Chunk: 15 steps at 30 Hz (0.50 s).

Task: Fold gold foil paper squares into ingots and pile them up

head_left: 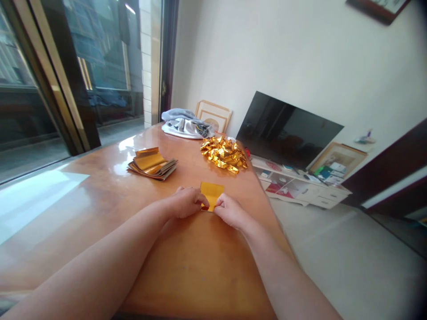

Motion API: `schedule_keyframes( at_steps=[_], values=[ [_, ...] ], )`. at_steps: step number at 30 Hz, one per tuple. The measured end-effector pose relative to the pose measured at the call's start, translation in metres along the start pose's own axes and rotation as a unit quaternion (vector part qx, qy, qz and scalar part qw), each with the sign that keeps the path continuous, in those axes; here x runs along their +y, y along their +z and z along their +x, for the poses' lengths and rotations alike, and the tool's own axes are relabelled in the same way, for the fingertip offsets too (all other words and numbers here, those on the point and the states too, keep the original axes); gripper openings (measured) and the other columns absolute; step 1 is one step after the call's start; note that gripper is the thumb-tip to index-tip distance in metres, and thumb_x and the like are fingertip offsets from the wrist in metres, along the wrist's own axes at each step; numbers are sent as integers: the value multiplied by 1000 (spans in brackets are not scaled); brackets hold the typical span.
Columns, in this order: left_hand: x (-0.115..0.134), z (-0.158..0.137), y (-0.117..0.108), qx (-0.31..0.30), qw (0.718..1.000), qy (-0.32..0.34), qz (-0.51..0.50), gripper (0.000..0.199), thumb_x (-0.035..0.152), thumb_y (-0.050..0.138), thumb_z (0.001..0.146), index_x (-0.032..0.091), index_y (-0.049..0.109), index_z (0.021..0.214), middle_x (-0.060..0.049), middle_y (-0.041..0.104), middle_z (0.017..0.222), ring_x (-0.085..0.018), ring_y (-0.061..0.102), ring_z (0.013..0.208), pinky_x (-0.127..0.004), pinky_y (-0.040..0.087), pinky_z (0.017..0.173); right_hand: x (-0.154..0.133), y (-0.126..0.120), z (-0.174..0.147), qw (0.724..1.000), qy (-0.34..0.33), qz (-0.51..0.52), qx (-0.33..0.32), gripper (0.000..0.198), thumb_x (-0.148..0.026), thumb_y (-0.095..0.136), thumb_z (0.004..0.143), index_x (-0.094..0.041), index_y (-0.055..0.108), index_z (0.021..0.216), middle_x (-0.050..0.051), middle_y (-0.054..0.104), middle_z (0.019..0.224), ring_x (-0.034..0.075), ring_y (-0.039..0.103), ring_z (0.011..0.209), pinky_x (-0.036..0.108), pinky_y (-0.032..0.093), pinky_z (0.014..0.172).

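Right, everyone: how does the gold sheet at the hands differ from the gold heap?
The sheet looks like one piece; the heap holds many. The sheet looks mostly flat, the heap creased and glinting. Left hand and right hand touch the sheet; neither touches the heap. Sheet and heap are both gold-coloured.

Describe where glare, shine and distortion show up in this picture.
Head view: bright glare on the tabletop, left of the stack of gold sheets; sparkling highlights on the gold foil heap; wide-angle skew, with the television slanting; darkening at the top right corner.
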<state>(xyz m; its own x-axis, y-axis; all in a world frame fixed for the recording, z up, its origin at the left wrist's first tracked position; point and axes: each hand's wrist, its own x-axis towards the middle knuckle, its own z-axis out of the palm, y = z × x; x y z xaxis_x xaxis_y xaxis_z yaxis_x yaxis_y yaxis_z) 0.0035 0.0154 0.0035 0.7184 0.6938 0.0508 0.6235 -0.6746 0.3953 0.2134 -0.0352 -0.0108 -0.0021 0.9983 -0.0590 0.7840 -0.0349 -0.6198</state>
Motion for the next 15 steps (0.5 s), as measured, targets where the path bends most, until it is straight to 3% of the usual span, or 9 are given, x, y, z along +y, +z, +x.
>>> schedule_keyframes(
  at_steps=[15],
  values=[
    [1, -2, -2, -27, 998, -35, -44, 23, 26, 58, 78, 30, 76, 92, 2, 77, 97, -21, 66, 90, -40, 39, 94, -27, -14, 1, 992, 47, -15, -113, 2, -15, 59, 64, -16, 57, 63, -6, 47, 51, 10, 44, 51, 20, 28, 49]
  ],
)
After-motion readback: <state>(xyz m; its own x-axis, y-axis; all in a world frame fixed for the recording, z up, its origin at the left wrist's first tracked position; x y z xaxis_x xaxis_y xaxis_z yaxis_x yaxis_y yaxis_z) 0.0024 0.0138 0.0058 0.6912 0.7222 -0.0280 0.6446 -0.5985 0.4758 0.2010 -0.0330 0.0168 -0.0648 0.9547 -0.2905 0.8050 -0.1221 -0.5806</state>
